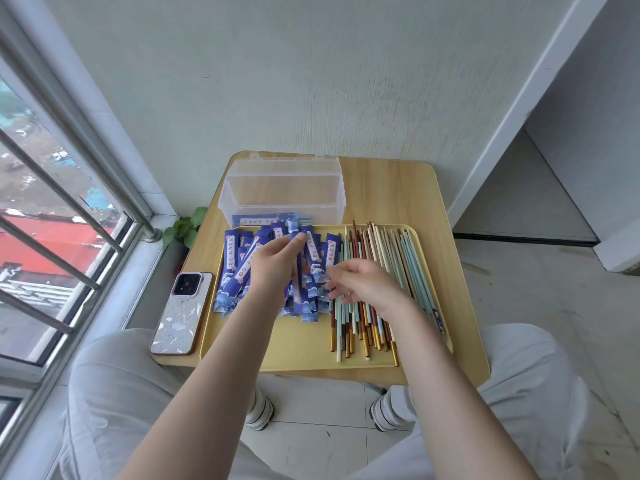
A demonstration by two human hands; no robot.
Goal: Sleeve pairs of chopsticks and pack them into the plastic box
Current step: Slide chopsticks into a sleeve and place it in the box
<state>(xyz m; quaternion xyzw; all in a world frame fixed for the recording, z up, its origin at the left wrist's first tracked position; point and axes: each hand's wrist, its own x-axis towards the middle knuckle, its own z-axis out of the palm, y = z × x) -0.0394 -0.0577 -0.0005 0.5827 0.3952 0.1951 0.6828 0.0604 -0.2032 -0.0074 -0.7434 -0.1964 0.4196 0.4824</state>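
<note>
Sleeving in hand, by the look of it: left hand [277, 261] pinching one blue sleeve [296, 261] upright-ish above the sleeve pile [242, 271], blurred, with something pale blue showing at its far end, perhaps chopstick tips; right hand [360, 282] relaxed, fingers apart, gripping nothing, hovering over the near side of the loose chopsticks [374, 282]. Best done thus: keep the sleeve mouth pinched open; match two sticks of one colour; align tips before sliding; push until only the ends show; avoid creasing the paper. Sleeves heaped on the left half of the yellow tray [294, 348], chopsticks on the right half, tray at the near edge of the counter [391, 188]; plastic box [282, 192] just beyond the tray toward the far edge, lid up, one or two sleeved pairs already inside. Printed on the sleeves: white panel with four red Chinese characters, seemingly 欢迎光临, over wave and flower motifs; no brand readable. Phone [181, 313] at the near left corner.
</note>
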